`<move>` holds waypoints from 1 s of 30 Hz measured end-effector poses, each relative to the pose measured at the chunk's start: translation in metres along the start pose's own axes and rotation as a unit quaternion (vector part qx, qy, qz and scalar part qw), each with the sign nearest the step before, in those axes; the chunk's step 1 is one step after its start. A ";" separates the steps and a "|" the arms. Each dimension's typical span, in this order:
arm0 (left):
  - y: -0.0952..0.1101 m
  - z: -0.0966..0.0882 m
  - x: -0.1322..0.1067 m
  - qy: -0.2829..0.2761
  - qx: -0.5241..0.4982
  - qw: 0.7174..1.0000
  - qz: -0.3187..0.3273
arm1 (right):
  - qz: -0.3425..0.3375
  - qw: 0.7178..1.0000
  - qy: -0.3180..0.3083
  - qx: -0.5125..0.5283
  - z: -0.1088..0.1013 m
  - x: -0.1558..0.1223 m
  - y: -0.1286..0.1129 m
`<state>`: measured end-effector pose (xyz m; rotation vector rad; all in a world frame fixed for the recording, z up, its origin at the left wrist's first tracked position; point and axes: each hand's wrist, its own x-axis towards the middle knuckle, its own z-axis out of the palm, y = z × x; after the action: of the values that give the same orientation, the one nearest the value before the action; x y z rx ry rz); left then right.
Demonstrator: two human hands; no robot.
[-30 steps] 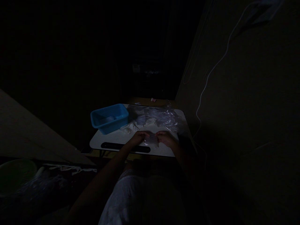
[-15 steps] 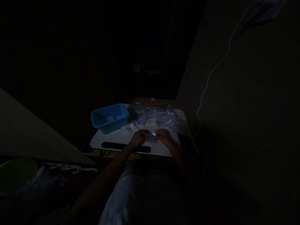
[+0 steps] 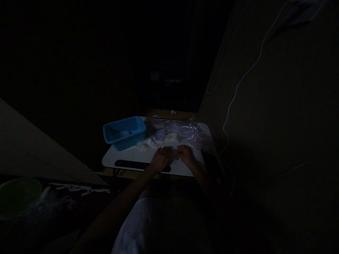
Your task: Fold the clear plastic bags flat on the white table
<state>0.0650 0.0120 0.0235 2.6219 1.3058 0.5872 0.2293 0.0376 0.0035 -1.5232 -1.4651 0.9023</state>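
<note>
- We look down at a small white worktop (image 3: 127, 157) in a very dark room; our two hands rest near its front edge.
- Our left hand (image 3: 162, 158) lies flat, fingers spread, pressing on a small clear plastic pouch (image 3: 173, 154) on the worktop.
- Our right hand (image 3: 185, 154) sits just beside it, fingers curled at the pouch's right edge; we cannot tell if it grips.
- The pouch lies flat between the hands; its long axis is too dim to judge.
- A blue rectangular plastic tub (image 3: 124, 132) stands at the far left of the worktop.
- A heap of crumpled clear plastic bags (image 3: 185, 132) lies behind the hands.
- A white cable (image 3: 238, 83) hangs on the wall at right.
</note>
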 end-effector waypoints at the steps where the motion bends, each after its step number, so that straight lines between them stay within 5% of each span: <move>1: 0.004 0.002 -0.001 -0.012 0.031 0.999 -0.003 | -0.013 1.000 0.005 -0.018 -0.001 -0.004 -0.002; 4: 0.010 0.011 -0.004 -0.038 0.097 0.995 -0.006 | -0.099 0.983 0.016 -0.154 -0.006 -0.017 -0.009; 8: 0.008 0.019 -0.009 -0.040 0.136 0.990 0.007 | -0.211 0.902 -0.002 -0.377 -0.009 -0.035 -0.010; 15: -0.001 0.018 -0.011 -0.035 0.142 0.989 0.023 | -0.245 0.839 -0.045 -0.483 -0.002 -0.050 -0.006; 21: -0.012 0.020 -0.006 -0.049 0.150 0.983 0.091 | -0.211 0.844 -0.015 -0.493 -0.012 -0.053 -0.008; 26: -0.012 0.021 -0.002 -0.057 0.141 0.985 0.083 | -0.111 0.848 0.050 -0.515 -0.047 -0.054 -0.001; 30: -0.012 0.022 0.000 -0.051 0.128 0.987 0.083 | -0.025 0.825 0.128 -0.549 -0.071 -0.061 0.010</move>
<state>0.0649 0.0198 -0.0005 2.9462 1.2126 0.3186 0.2937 -0.0289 0.0208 -2.2466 -1.9033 -0.3311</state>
